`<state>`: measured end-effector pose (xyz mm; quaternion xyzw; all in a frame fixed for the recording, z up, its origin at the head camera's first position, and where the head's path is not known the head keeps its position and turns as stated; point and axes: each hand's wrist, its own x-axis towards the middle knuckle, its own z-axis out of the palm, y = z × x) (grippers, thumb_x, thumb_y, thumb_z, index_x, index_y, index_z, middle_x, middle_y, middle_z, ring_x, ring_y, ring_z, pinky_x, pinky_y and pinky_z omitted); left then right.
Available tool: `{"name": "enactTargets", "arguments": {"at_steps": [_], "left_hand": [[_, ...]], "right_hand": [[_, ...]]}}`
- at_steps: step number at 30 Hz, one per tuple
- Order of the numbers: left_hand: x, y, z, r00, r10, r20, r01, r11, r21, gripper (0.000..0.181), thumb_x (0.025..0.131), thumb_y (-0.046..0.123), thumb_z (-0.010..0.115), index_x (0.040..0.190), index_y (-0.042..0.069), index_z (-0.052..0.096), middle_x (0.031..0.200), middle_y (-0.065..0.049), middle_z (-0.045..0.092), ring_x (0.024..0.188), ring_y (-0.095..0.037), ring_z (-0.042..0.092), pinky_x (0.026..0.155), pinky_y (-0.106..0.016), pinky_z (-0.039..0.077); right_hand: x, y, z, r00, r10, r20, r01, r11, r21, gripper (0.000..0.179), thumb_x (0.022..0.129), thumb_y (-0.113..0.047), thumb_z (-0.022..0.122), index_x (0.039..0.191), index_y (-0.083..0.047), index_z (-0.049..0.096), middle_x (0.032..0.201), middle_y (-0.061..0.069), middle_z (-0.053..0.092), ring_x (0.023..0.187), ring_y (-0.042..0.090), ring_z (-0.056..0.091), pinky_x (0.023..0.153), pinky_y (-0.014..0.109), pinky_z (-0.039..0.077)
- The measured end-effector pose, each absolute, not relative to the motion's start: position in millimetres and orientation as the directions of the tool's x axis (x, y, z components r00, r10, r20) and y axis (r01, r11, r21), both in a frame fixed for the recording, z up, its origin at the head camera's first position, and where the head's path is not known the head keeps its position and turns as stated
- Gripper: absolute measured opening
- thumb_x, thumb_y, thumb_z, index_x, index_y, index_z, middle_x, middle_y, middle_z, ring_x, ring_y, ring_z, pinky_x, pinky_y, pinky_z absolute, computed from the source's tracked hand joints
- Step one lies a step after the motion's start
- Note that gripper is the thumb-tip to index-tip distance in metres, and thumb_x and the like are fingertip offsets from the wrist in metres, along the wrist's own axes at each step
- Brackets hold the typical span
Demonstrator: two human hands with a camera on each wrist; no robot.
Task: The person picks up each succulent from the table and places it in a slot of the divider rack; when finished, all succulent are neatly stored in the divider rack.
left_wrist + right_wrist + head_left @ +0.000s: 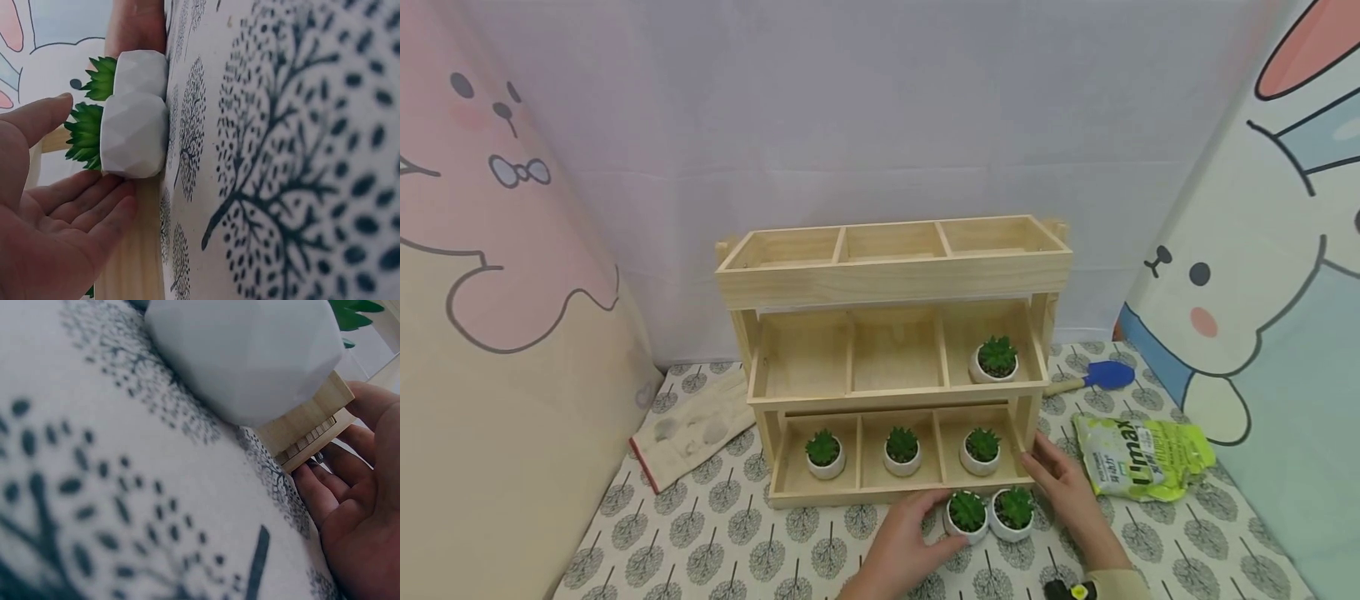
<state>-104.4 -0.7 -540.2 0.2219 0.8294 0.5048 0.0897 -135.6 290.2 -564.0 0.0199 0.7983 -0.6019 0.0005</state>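
Two potted succulents in white faceted pots stand side by side before the wooden shelf (895, 287): a left one (967, 513) and a right one (1013, 512). My left hand (907, 546) is at the left pot, with thumb and fingers spread apart; in the left wrist view its fingertips (119, 187) are right at the pot's side. My right hand (1070, 492) holds the lower right corner of the shelf, thumb on the near side and fingers behind the board (312, 425). Three succulents, one being the middle plant (902, 450), sit in the bottom tier.
Another succulent (997, 358) sits in the middle tier's right compartment. A green bag (1138, 458) and a blue-bladed trowel (1108, 375) lie at the right. A pale cloth item (692, 429) with a red edge lies at the left. Tree-patterned cloth (730, 533) covers the table.
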Motion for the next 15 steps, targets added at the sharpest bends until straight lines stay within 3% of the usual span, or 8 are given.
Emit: {"name": "enactTargets", "arguments": {"at_steps": [10, 15], "left_hand": [[-106.7, 8.2, -545.4, -0.889, 0.455, 0.048, 0.26, 0.417, 0.871, 0.064, 0.086, 0.034, 0.088, 0.14, 0.009, 0.065, 0.134, 0.0, 0.066, 0.125, -0.021, 0.06, 0.107, -0.045, 0.049], [-107.6, 16.1, -545.3, -0.876, 0.482, -0.003, 0.239, 0.439, 0.866, 0.065, 0.084, 0.033, 0.089, 0.14, 0.009, 0.065, 0.134, 0.002, 0.065, 0.124, -0.019, 0.06, 0.104, -0.041, 0.051]], "right_hand": [[-135.9, 290.7, -565.1, -0.999, 0.037, -0.028, 0.037, 0.281, -0.959, 0.068, 0.109, -0.031, 0.058, 0.166, -0.01, 0.026, 0.167, 0.019, 0.027, 0.149, 0.038, 0.033, 0.101, 0.012, 0.037], [-136.0, 291.1, -566.7, -0.999, 0.042, -0.031, 0.042, 0.269, -0.962, 0.069, 0.108, -0.032, 0.06, 0.165, -0.01, 0.028, 0.167, 0.019, 0.028, 0.149, 0.038, 0.034, 0.104, 0.017, 0.039]]}}
